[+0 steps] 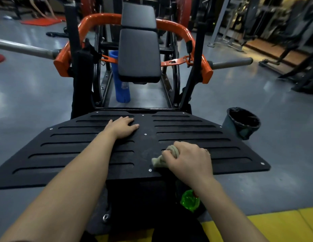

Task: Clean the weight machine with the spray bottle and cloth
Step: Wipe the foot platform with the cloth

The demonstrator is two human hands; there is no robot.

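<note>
A black slotted foot plate [187, 130] of the weight machine [100, 18] is seen across the middle of the frame. The left hand [123, 127] is laid palm down on the plate just left of centre, fingers straight and close together, thumb held a little apart. The right hand [189, 159] is set lower and right of centre, fingers curled round a bunched beige cloth [173, 151]. The cloth is pressed onto the plate near its front edge, with a loose end showing at the hand's left. A green translucent object [189, 200] with a red part is glimpsed under the right forearm, below the plate (spray bottle or not: cannot be told). A black padded bench [139, 53] is framed by the machine's orange bar at upper centre. A blue roller [120, 81] is stood upright beneath the pad. Steel bars [24, 48] are seen projecting at left and right. A bin [243, 122] with a black liner is placed on the grey floor at mid right, near the plate's corner. A yellow mat [274, 222] is seen at lower right.
</note>
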